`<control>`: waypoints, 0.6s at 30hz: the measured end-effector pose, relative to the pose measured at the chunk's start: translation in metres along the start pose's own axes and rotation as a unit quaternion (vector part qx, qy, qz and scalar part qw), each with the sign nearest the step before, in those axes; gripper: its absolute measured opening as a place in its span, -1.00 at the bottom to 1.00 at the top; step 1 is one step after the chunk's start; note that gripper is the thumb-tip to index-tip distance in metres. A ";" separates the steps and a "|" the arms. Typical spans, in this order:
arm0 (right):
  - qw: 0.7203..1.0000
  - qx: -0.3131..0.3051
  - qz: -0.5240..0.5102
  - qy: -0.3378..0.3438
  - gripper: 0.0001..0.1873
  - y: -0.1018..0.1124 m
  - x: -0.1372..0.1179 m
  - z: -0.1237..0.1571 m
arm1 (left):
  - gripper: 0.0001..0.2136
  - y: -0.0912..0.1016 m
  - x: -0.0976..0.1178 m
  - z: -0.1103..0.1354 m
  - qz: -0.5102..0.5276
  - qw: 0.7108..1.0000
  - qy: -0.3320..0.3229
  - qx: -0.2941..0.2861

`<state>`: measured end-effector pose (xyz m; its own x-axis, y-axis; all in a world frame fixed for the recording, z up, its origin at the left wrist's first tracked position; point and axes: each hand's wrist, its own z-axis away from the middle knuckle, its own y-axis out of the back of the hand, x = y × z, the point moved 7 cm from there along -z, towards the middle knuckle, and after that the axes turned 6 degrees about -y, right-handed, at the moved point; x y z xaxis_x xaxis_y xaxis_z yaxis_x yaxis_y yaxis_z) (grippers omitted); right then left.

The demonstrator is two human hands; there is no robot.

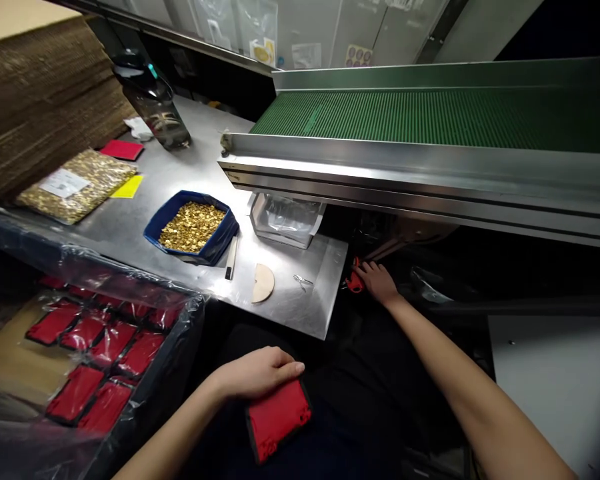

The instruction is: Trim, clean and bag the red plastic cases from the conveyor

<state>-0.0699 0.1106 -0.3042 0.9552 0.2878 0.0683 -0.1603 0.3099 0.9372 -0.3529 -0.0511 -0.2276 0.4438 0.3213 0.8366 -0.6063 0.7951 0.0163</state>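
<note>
My left hand (260,371) is closed on a flat red panel (280,419) with a black edge, holding it low over my lap with the thumb on top. At the table's right edge, my right hand (379,283) has its fingers on a small red-orange tool (355,277), whose exact kind I cannot make out. Part of the tool lies in shadow. A pair of tweezers-like metal pieces (303,280) lies on the tabletop close by. Left of them is a tan half-disc (263,283).
A blue tray (153,230) of gold-coloured small parts stands on the metal table (325,293), beside a clear bin (285,233). A green conveyor (390,120) spans the back right. Lined box (195,320) at left holds bagged red panels (113,343). Bottle (163,113) behind.
</note>
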 end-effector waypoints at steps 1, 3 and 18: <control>1.000 -0.003 0.000 0.020 -0.45 0.006 -0.001 0.000 | -0.51 0.003 0.003 0.003 -0.035 0.999 0.009 0.021; 0.998 -0.013 -0.003 0.064 -0.49 0.020 -0.006 0.005 | -0.56 0.002 0.008 0.012 -0.082 0.995 0.019 0.047; 0.952 -0.235 0.041 0.191 -0.90 0.103 -0.162 0.167 | -0.17 -0.030 0.006 0.024 -0.368 0.910 0.150 0.120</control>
<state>-0.1996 -0.0556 -0.1618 0.7893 0.6091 -0.0779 -0.4102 0.6174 0.6713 -0.3474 -0.0856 -0.2103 0.9259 -0.0979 0.3649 -0.1832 0.7284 0.6602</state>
